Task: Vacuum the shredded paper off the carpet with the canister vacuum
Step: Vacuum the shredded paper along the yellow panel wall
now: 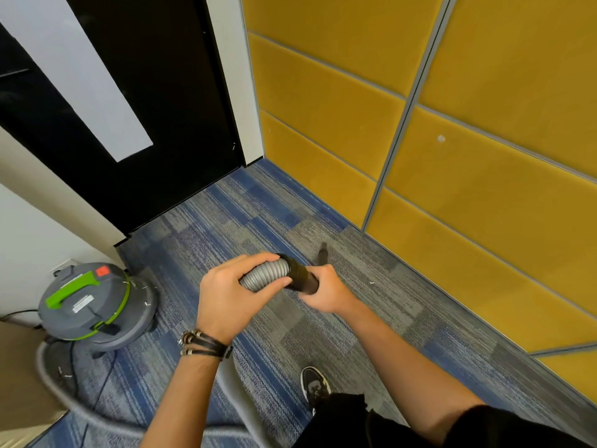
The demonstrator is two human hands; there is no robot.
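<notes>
Canister vacuum: grey body, green handle and trim, red switch on top. It stands on the carpet at lower left, beside the white wall and near the black door. Shredded paper: a few white scraps lie against the canister's right side, and one lies on the carpet just right of the hands. The ribbed grey hose loops from the canister along the floor and up to the hands. Left hand: grip closed around the hose end, dark bracelets at the wrist. Right hand: grip closed around the black wand, which angles down to the carpet; its nozzle is blurred. Yellow padded wall panels bound the right side. One black shoe stands on the carpet below the hands.
</notes>
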